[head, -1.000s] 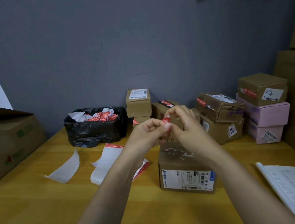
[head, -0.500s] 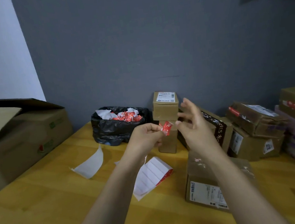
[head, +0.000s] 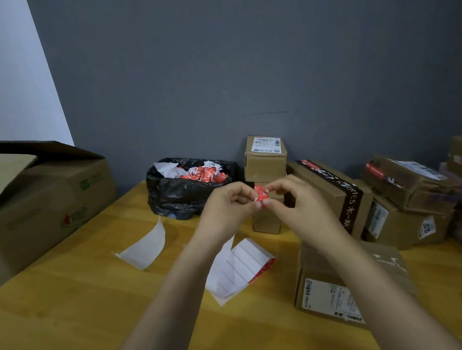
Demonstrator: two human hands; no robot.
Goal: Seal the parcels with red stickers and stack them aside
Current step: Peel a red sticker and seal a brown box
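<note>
The left hand (head: 228, 211) and the right hand (head: 300, 208) meet in the air, each with its fingertips closed in a tight pinch on one small, creased red paper sticker (head: 261, 196). The step seems to be freeing it, so peel slowly and keep the sticky face flat and off the skin. Then press it across the top seam of the brown cardboard parcel (head: 324, 296), which lies on the yellow wooden worktop (head: 80, 307) below the right forearm.

A parcel-packing room is showing here. Labelled brown cardboard parcels (head: 265, 158) are crowding the yellow wooden desk's (head: 66, 308) back edge.
</note>
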